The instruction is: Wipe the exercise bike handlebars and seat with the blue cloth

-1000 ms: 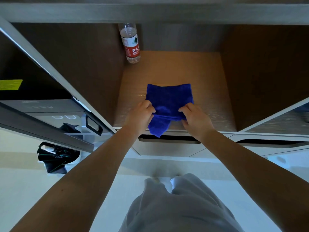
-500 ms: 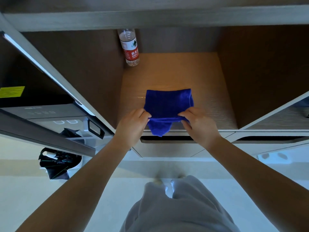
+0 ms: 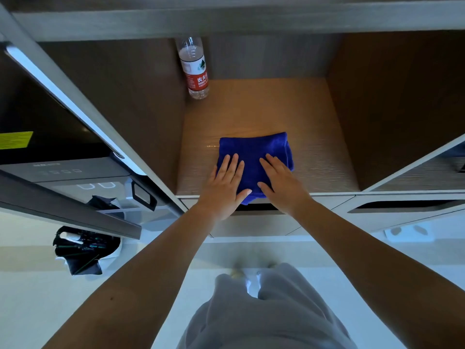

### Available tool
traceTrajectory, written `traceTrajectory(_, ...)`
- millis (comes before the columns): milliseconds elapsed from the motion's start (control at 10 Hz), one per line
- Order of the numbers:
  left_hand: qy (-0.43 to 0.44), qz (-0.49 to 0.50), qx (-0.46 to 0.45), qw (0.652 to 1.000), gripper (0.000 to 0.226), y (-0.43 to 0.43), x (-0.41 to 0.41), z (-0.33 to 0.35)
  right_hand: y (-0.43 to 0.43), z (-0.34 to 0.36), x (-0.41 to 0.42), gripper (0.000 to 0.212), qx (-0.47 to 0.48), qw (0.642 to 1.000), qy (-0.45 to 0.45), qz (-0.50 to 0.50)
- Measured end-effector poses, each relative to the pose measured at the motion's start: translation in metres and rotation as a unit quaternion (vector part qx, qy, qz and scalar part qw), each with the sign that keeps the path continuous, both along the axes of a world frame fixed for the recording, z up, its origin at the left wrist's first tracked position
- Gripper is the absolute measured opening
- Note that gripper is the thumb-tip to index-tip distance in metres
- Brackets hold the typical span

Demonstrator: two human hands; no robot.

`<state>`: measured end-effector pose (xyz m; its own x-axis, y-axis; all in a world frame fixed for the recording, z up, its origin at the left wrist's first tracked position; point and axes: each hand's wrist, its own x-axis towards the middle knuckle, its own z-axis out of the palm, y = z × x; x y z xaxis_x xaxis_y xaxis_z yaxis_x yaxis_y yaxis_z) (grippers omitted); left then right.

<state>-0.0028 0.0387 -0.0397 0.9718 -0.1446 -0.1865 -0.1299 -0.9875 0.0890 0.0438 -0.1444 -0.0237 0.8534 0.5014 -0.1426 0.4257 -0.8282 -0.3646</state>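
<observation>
The folded blue cloth [image 3: 254,152] lies flat on the wooden shelf [image 3: 264,114] near its front edge, with one corner hanging slightly over the edge. My left hand [image 3: 225,183] rests flat on the cloth's left part, fingers spread. My right hand [image 3: 283,183] rests flat on its right part, fingers spread too. Neither hand grips the cloth. No exercise bike is in view.
A plastic water bottle [image 3: 195,69] with a red label stands at the shelf's back left corner. Wooden side walls enclose the shelf. A grey appliance [image 3: 63,172] sits to the left, a black bag [image 3: 83,248] lies on the floor below it. Drawers run under the shelf.
Both hands were pinching the cloth's front edge; now they have let go and lie flat with fingers spread on top of it. The cloth has settled onto the shelf.
</observation>
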Motion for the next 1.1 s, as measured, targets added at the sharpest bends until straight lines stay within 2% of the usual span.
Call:
traceTrajectory(200, 0.010, 0.023, -0.009, 1.000, 0.074, 0.002, 0.019, -0.001, 0.007, -0.012, 0.023, 0.064, -0.112, 0.993, -0.008, 0.035)
traceTrajectory(500, 0.080, 0.042, 0.016, 0.996, 0.074, 0.017, 0.070, 0.014, 0.039, 0.002, 0.061, 0.062, -0.177, 0.984, 0.010, 0.006)
traceTrajectory(600, 0.084, 0.046, 0.021, 0.995, 0.074, 0.017, 0.073, 0.014, 0.040, -0.001, 0.063, 0.062, -0.178, 0.984, 0.005, 0.001)
traceTrajectory(800, 0.106, 0.041, 0.009, 0.993, 0.075, 0.014, 0.056, 0.027, 0.035, 0.010, 0.040, 0.062, -0.095, 0.993, 0.047, -0.043)
traceTrajectory(1100, 0.157, 0.067, -0.062, 0.983, 0.071, 0.005, -0.016, 0.045, -0.005, 0.018, -0.021, 0.059, -0.063, 0.996, 0.055, -0.022)
